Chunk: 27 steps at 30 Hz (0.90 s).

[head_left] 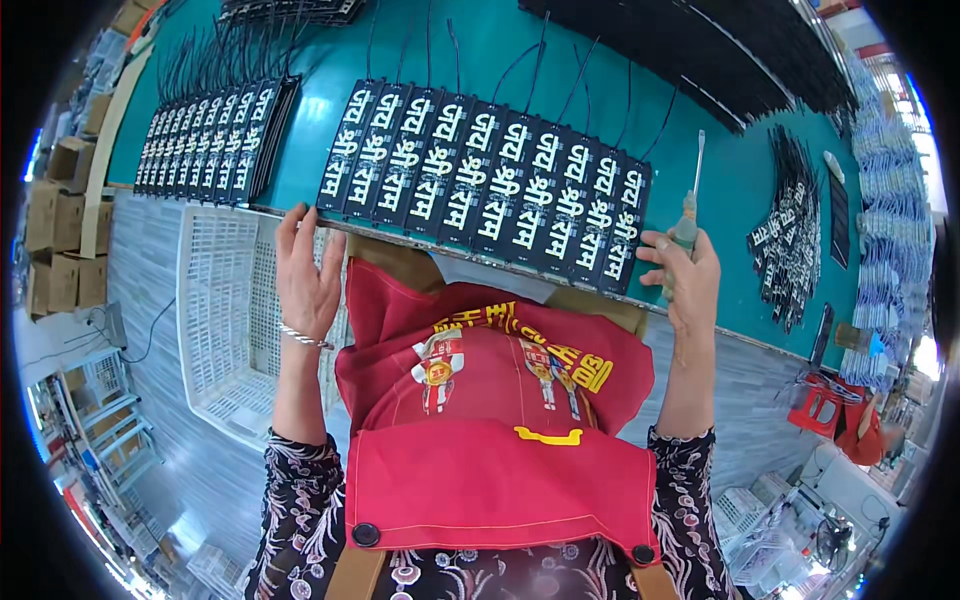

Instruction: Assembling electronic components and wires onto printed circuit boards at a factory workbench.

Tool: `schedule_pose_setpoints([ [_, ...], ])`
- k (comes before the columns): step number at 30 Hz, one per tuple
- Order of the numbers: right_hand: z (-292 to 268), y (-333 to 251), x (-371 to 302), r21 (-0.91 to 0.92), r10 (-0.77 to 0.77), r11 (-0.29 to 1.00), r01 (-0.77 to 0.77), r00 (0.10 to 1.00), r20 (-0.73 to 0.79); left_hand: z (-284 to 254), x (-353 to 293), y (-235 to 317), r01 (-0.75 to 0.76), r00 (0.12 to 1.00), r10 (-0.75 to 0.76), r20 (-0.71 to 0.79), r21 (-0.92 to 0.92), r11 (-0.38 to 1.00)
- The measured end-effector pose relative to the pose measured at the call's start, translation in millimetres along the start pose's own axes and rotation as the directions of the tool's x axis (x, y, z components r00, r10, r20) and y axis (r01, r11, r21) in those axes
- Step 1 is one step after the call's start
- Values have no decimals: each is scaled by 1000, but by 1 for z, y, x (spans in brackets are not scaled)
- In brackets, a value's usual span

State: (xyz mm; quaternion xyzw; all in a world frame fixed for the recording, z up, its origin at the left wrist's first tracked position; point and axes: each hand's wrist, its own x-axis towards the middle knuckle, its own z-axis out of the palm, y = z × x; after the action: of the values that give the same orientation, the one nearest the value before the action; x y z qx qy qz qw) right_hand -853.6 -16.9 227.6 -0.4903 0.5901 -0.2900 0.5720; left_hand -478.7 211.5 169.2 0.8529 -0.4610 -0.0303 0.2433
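Note:
A row of black strip panels [480,185] with pale raised lettering lies side by side on the green tabletop, a thin black wire standing from the far end of most strips. My left hand [310,270] has its fingers apart and touches the near left corner of this row at the table edge. In my right hand [685,270] is a screwdriver [688,225] with a greenish see-through handle, its metal shaft pointing away from me. The fingertips of that hand rest by the near right corner of the row.
Another stack of lettered strips [205,140] with wires sits at the left. A heap of loose strips [790,235] lies on the right, near bundled pale wires [890,220]. Large black sheets [690,50] are piled at the back. A white plastic crate [215,330] stands below the table.

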Motion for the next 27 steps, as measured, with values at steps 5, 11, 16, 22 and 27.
schedule_pose_setpoints([
  [5,14,-7,1,-36,-44,998,43,999,-15,-8,8,-3,117,993,-119,9,-246,962],
  [11,26,3,20,-48,-69,996,69,998,-2,-19,26,-19,434,882,-426,202,-701,566],
  [16,71,-2,11,-53,-43,998,43,999,11,-35,34,-63,426,823,-368,433,-899,-107],
  [22,105,7,-14,-44,17,999,-11,989,145,-62,33,-97,506,821,-378,429,-853,131],
  [27,109,2,-37,88,-116,992,93,945,307,-84,8,-86,355,874,-438,212,-893,275],
])
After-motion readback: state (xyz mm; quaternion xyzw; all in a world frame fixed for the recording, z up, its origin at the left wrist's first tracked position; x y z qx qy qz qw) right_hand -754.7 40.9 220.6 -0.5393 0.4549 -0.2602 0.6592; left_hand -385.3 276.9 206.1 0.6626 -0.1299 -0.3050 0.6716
